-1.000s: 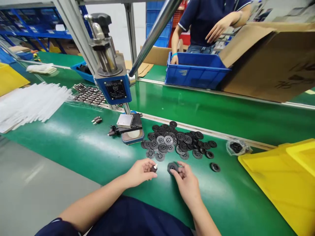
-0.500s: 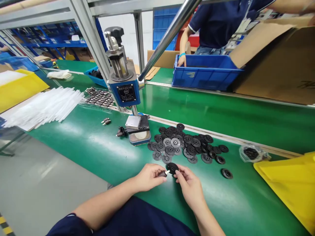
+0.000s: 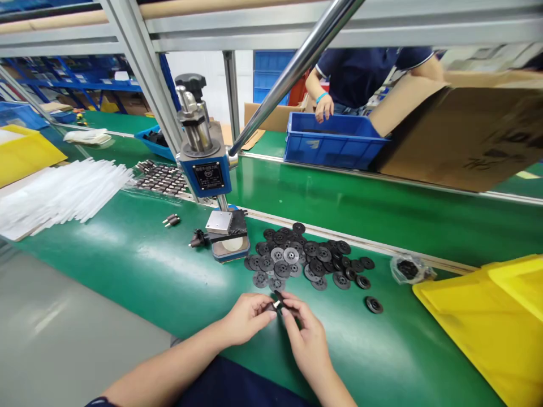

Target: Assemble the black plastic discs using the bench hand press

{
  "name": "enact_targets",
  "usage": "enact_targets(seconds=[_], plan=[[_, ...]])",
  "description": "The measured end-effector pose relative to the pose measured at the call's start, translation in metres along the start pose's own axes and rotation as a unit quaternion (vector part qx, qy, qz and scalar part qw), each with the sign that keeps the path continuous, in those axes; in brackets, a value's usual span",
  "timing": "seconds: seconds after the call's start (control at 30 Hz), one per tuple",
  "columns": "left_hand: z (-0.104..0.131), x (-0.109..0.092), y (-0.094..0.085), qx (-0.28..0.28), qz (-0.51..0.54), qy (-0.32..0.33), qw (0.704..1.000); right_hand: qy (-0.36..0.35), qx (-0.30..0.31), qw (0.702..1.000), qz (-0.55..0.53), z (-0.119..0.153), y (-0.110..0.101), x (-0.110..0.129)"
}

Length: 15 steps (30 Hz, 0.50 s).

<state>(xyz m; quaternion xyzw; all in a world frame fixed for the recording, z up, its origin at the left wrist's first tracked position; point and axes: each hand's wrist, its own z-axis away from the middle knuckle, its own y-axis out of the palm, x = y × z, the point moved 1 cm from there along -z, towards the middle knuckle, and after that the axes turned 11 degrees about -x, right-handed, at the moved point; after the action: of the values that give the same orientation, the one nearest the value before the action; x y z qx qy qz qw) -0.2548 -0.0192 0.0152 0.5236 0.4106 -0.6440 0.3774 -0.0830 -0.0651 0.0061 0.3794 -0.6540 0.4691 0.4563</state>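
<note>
My left hand (image 3: 242,319) pinches a small dark cylindrical part (image 3: 270,307) whose white shaft points toward my right hand. Between the fingers of my right hand (image 3: 306,328) is a black disc (image 3: 279,296), turned nearly edge-on. The white shaft meets the disc's middle, though my fingers hide how far it goes in. Just beyond my hands lies a loose pile of black discs (image 3: 292,256) on the green table. To the left of the pile stands a blue hand press (image 3: 207,175) with a long steel lever (image 3: 292,73).
Several dark cylindrical parts (image 3: 161,178) lie in rows behind two loose ones (image 3: 171,220). White tubes (image 3: 80,192) are heaped at left. Yellow bins (image 3: 479,316) stand at right, near a plastic bag (image 3: 410,269). Across the bench a person's hand (image 3: 324,107) is over a blue crate (image 3: 335,141).
The disc in my right hand has turned edge-on and come together with the white shaft. My view has shifted slightly. The other person's hand has lifted from the crate's edge.
</note>
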Motion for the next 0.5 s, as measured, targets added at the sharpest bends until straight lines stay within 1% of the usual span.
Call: enact_targets(seconds=[0.13, 0.3, 0.4, 0.5], plan=[[0.002, 0.001, 0.001, 0.022, 0.025, -0.022, 0.999, -0.096, 0.01, 0.994, 0.054, 0.0, -0.003, 0.005], [0.0, 0.012, 0.005, 0.027, 0.049, -0.029, 0.998, -0.205, 0.041, 0.975, 0.072, -0.002, -0.005, 0.015], [-0.003, 0.022, 0.009, 0.023, 0.052, -0.035, 0.998, -0.267, 0.022, 0.96, 0.079, -0.005, -0.004, 0.011], [-0.009, 0.034, 0.013, 0.009, 0.073, -0.021, 0.997, -0.322, -0.012, 0.944, 0.072, -0.007, 0.0, -0.001]])
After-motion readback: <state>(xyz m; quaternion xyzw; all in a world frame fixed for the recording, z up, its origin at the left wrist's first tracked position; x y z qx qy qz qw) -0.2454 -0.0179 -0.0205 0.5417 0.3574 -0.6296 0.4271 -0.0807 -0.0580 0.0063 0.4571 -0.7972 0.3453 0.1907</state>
